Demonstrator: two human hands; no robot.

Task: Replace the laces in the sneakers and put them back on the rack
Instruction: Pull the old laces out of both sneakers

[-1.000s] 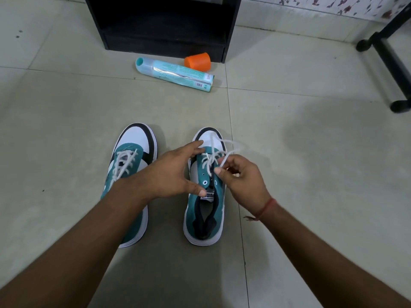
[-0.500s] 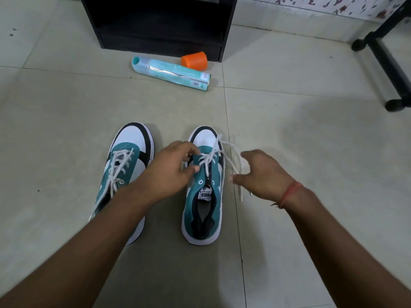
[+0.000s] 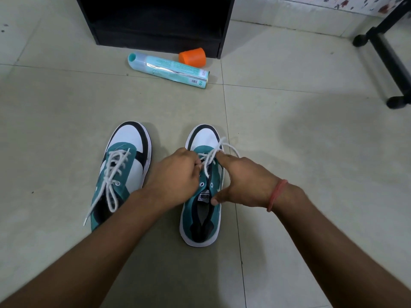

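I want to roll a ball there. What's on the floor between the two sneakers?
Mostly bare tile. In the head view, only the left hand and its forearm cross above the gap between the left sneaker and the right sneaker.

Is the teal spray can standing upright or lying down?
Lying down: the spray can rests on its side on the floor.

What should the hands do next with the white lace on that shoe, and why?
Probably thread the white lace through the next empty eyelets. On the right teal-and-white sneaker the lace crosses only near the toe, and the holes near the tongue are bare. The left hand pinches the lace; the right hand rests on the shoe.
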